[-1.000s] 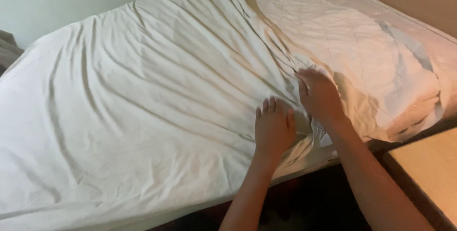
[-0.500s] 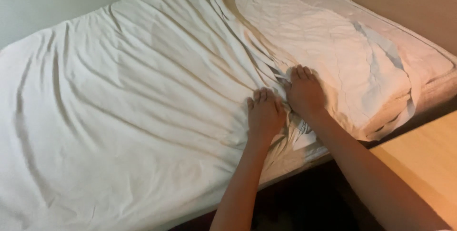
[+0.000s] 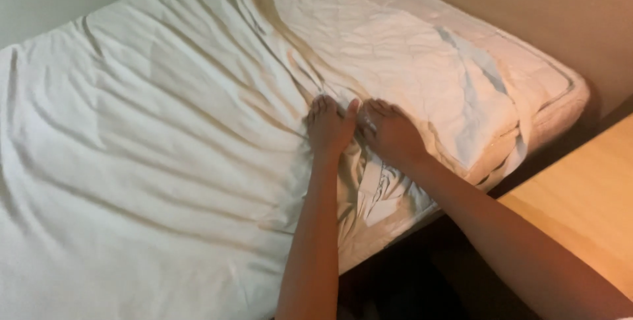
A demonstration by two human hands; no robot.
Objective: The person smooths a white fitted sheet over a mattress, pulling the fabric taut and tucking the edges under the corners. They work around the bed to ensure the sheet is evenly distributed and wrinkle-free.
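A wrinkled cream bed sheet [image 3: 165, 135] covers most of a mattress [image 3: 547, 89]. Its edge runs as a bunched fold [image 3: 283, 36] from the top of the bed down to my hands. My left hand [image 3: 328, 127] lies palm down on the sheet, fingers together and pointing away from me. Right beside it, almost touching, my right hand [image 3: 390, 132] presses flat on the folded sheet edge. Whether either hand pinches cloth I cannot see. To the right of the fold the mattress pad [image 3: 409, 56] lies uncovered, with a bluish patch.
A light wooden tabletop [image 3: 583, 208] stands at the lower right, close to the bed corner. A beige wall [image 3: 527, 3] runs behind the mattress on the right. A dark gap of floor [image 3: 409, 280] lies below the bed edge between my arms.
Both hands have slid up the sheet away from the bed edge and drawn closer together. The view has shifted, showing more of the mattress corner and the wooden top.
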